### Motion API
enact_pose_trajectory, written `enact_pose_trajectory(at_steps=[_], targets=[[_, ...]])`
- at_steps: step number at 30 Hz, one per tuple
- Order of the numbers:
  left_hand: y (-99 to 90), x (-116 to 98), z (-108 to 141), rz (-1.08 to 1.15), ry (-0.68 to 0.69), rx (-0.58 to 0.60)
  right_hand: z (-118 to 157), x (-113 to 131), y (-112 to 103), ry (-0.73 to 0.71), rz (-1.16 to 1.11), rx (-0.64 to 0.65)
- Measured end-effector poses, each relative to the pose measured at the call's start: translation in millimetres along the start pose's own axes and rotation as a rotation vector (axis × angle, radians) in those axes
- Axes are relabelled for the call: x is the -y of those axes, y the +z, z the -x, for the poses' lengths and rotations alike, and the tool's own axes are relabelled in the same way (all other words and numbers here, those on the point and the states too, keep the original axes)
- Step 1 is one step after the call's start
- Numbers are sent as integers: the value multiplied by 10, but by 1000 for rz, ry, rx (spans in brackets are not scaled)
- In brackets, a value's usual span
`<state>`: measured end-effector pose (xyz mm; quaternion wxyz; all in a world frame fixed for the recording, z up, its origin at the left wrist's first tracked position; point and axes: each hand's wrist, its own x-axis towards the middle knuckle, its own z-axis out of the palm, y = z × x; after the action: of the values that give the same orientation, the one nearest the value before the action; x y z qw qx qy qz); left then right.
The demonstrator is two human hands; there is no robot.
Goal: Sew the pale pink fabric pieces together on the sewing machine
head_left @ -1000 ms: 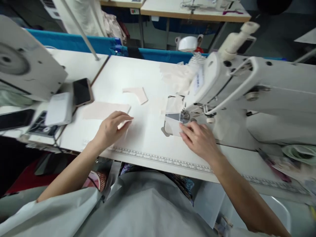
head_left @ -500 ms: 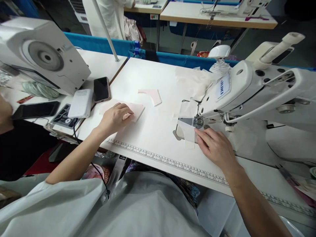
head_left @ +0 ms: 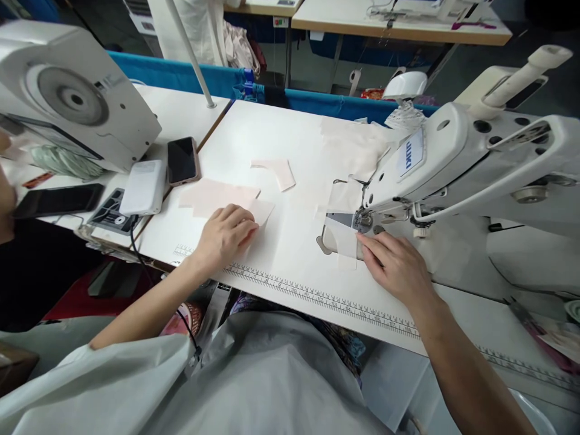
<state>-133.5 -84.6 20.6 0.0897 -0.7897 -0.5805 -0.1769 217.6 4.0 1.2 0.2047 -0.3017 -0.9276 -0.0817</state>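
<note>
My left hand (head_left: 229,235) is closed, with thumb and fingers pinching a thin pale fabric piece (head_left: 264,212) slightly raised off the table. Beside it lies a small stack of pale pink cut fabric pieces (head_left: 217,196). My right hand (head_left: 396,263) has its fingertips together at the edge of a sheer white fabric piece (head_left: 343,238). That piece lies on the metal needle plate, next to the presser foot (head_left: 364,220) of the white sewing machine (head_left: 446,151). Farther back on the table rests a curved pink fabric piece (head_left: 281,173).
A phone (head_left: 182,161) and a white power bank (head_left: 142,186) sit at left, near a second sewing machine (head_left: 75,99). Crumpled pale fabric (head_left: 351,145) lies behind the needle. A printed ruler (head_left: 312,297) runs along the front edge. Another person's arm shows at far left.
My left hand has moved right and slightly toward me, drawing one pale fabric piece off the stack. My right hand stays at the needle plate. The view has shifted slightly.
</note>
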Motion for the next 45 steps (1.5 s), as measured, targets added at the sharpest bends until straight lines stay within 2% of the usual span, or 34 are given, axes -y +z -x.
enact_pose_trajectory(at_steps=[6, 8, 11, 16, 25, 33, 40, 45], targets=[[141, -734, 122, 264, 78, -16, 1, 1, -22, 2, -17, 2], [159, -899, 189, 297, 98, -34, 6, 2, -34, -10, -19, -10], [153, -1023, 296, 312, 138, -30, 14, 10, -54, -30, -42, -25], [134, -1040, 410, 300, 191, 26, 15, 33, -84, -52, -44, -34], [111, -974, 526, 188, 179, 117, -33, 86, -138, -140, -52, -91], [129, -980, 563, 143, 181, 115, -25, 111, -137, -152, -76, -93], [169, -932, 635, 143, 194, 7, -22, 162, -160, -118, -134, -104], [174, -945, 638, 162, 187, -5, -25, 187, -151, -85, -172, -82]])
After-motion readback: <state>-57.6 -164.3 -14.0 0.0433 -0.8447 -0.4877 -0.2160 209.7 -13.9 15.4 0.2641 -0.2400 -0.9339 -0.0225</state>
